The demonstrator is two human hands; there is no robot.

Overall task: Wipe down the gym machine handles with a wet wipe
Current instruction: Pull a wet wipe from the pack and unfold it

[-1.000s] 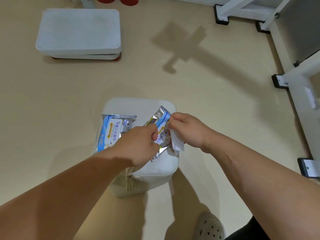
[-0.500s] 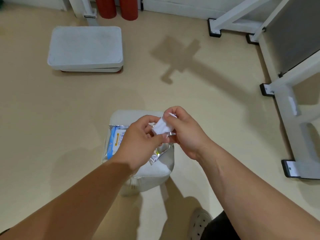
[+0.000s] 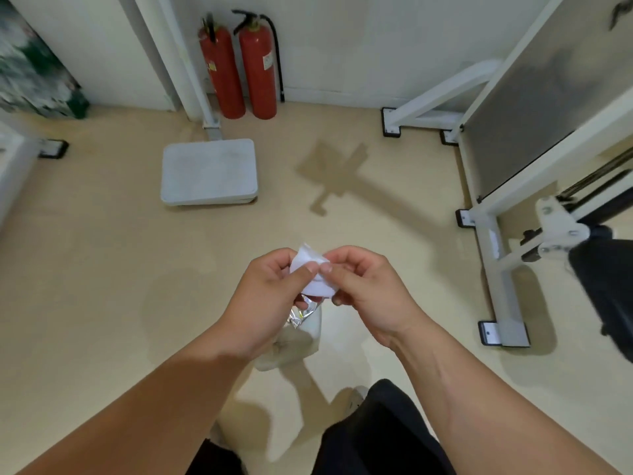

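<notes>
A folded white wet wipe (image 3: 317, 274) sits between both my hands at the middle of the view. My left hand (image 3: 270, 296) pinches its left side with thumb and fingers, and a crumpled silver foil wrapper (image 3: 303, 311) pokes out under that hand. My right hand (image 3: 364, 289) pinches the wipe's right side. The white gym machine frame (image 3: 500, 269) stands at the right with a black padded part (image 3: 606, 286) beside it; no handle is plainly visible.
A pale cushioned stool (image 3: 294, 344) is mostly hidden below my hands. A grey-white flat step platform (image 3: 209, 171) lies on the beige floor ahead. Two red fire extinguishers (image 3: 239, 70) stand against the far wall. My legs and a shoe (image 3: 358, 397) are at the bottom.
The wipe came out of the foil wrapper and both hands lifted it off the stool. The view tilted up, so the wall, extinguishers and machine now show.
</notes>
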